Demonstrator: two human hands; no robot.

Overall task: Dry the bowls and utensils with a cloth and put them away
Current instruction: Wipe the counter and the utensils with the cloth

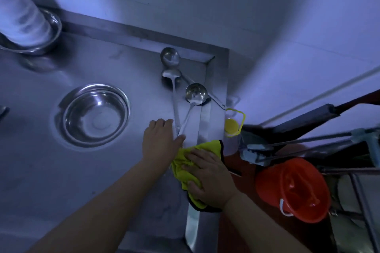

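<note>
On the desk (41,170), one bowl (96,115) sits left of centre and a second bowl (52,33) in the upper left. Three ladles (196,93) lie at centre, right of the first bowl. Below them the cloth (185,162) lies on the desk's right edge, under the right hand (209,181), with the left hand (160,141) just left. A bucket (292,189) stands lower right, off the desk.

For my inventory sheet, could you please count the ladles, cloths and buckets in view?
Ladles: 3 (far ladle, middle ladle, near ladle)
Cloths: 1 (yellow cloth)
Buckets: 1 (orange bucket)
Total: 5
</note>
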